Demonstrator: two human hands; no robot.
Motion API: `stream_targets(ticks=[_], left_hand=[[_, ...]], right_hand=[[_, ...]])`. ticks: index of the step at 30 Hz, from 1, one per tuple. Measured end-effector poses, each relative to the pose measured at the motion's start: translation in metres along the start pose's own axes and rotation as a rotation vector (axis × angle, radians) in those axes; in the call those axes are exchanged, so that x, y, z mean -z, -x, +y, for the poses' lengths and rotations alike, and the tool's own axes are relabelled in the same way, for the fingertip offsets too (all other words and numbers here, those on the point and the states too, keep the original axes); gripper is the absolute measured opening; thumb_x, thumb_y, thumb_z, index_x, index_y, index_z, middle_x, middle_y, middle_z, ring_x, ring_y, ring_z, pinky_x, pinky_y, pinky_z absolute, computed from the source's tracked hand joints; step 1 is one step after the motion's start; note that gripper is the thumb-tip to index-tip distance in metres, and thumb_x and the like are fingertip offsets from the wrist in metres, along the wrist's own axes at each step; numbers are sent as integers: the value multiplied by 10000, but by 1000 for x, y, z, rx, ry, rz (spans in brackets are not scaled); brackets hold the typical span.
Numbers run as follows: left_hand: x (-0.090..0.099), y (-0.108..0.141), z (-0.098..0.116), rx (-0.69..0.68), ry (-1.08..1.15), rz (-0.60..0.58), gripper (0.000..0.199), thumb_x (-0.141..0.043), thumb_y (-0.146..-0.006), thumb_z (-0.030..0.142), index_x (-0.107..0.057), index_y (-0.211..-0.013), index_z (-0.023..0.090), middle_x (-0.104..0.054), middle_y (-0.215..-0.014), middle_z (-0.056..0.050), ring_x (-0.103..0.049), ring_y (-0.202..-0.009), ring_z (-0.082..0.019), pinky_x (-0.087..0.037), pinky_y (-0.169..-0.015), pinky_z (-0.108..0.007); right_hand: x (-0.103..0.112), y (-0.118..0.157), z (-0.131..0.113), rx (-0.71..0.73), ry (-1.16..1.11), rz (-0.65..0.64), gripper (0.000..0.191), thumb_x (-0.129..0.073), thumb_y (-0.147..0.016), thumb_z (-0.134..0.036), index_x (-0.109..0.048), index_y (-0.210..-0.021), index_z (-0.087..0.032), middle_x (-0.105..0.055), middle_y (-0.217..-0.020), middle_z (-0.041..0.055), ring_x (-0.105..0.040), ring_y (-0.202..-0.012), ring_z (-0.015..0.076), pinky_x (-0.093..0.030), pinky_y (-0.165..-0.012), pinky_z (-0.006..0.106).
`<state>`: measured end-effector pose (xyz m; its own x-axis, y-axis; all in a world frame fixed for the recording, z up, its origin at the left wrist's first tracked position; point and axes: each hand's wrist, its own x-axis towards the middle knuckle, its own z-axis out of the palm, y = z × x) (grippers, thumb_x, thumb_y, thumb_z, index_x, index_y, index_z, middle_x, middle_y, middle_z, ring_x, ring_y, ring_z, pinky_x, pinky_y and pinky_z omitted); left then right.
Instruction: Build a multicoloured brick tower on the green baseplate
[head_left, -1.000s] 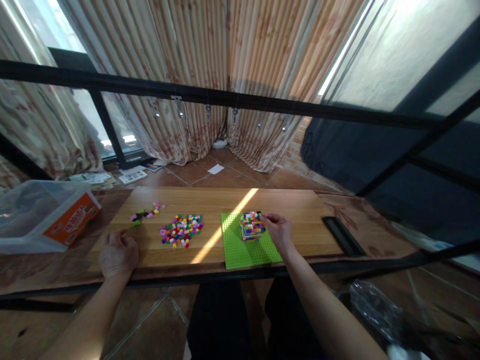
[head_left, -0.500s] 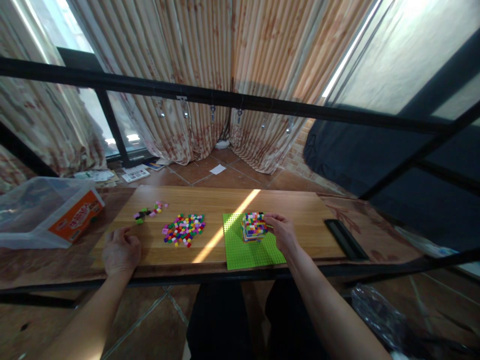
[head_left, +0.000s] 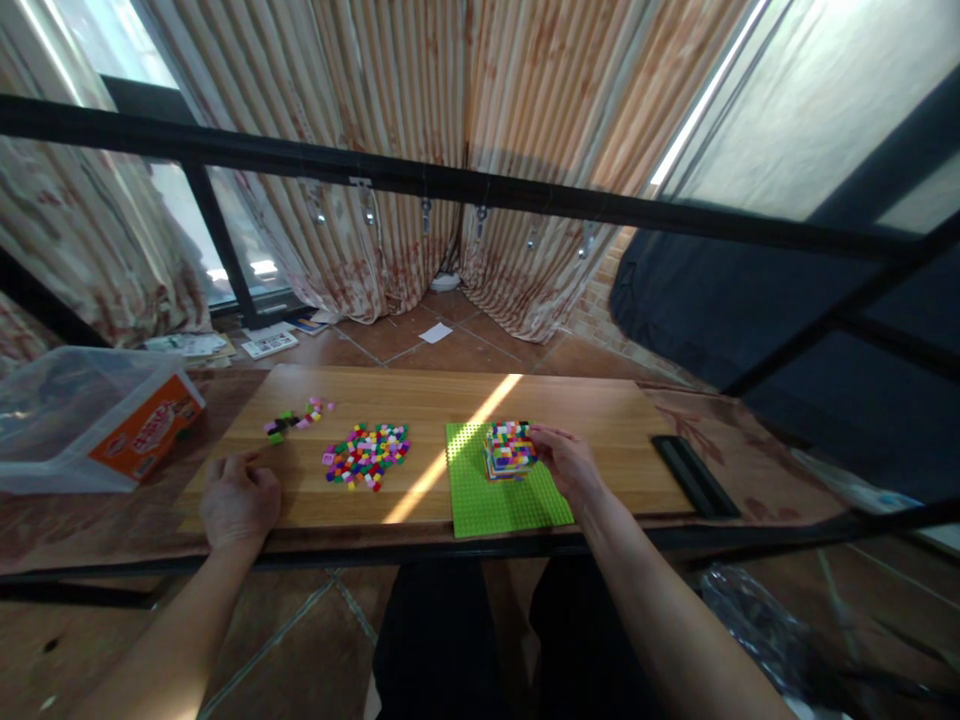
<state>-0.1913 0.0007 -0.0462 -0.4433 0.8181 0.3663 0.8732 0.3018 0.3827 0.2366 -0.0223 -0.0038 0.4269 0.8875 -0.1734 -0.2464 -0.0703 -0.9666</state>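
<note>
On the green studded baseplate point(head_left: 480, 510) stands a multicoloured block of small toy bricks point(head_left: 508, 450), built up in layers. My right hand point(head_left: 566, 465) is at the block's right side, its fingertips together against the upper right edge. Whatever is between those fingertips is too small to make out. Farther left, my left hand point(head_left: 238, 498) rests on the wooden board with its fingers curled in, and nothing shows in it. A spread pile of loose coloured bricks point(head_left: 367, 455) lies between the left hand and the baseplate.
A smaller scatter of bricks point(head_left: 296, 420) lies beyond my left hand on the wooden board point(head_left: 600, 410). At the far left stands a clear plastic tub point(head_left: 56, 465) with an orange label. A dark tray-like piece point(head_left: 694, 475) lies at the right end. A black bar point(head_left: 420, 185) crosses ahead.
The view has shifted slightly. My right hand stays at the block's right side, its fingers slightly changed in pose. My left hand rests in the same place.
</note>
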Motion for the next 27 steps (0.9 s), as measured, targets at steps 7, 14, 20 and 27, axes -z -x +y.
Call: stream_targets(ticks=[7, 14, 20, 27], left_hand=[[2, 0, 1, 7, -20, -20, 398, -413, -831, 255, -633, -1126, 102, -615, -1104, -159, -600, -1008, -296, -495, -826, -398], [1, 0, -1, 18, 72, -19, 352, -441, -818, 235, -648, -1074, 111, -605, -1096, -180, -616, -911, -306, -496, -769, -438], [1, 4, 1, 7, 55, -1, 337, -412, -825, 219, -643, -1053, 128, -602, -1080, -146, -602, -918, -262, -479, -777, -373], [-1, 5, 0, 6, 71, -19, 293, -422, -824, 176, -642, -1013, 138, -602, -1063, -138, -595, -951, -256, -453, -789, -346]], right_hand=[[-2, 3, 0, -2, -18, -14, 236, -802, -488, -293, -672, -635, -163, -678, -592, 25, -615, -547, 152, -505, -552, 287], [0, 24, -14, 50, -51, 42, 302, -827, -476, -337, -667, -680, -181, -692, -658, 27, -624, -594, 145, -499, -558, 265], [-32, 76, -13, 236, 83, -4, 227, -763, -620, -368, -709, -761, -198, -703, -729, 23, -602, -642, 143, -491, -628, 292], [-93, 124, 41, 329, 542, -387, 152, -620, -781, -326, -724, -826, -225, -704, -812, 33, -622, -733, 176, -473, -695, 303]])
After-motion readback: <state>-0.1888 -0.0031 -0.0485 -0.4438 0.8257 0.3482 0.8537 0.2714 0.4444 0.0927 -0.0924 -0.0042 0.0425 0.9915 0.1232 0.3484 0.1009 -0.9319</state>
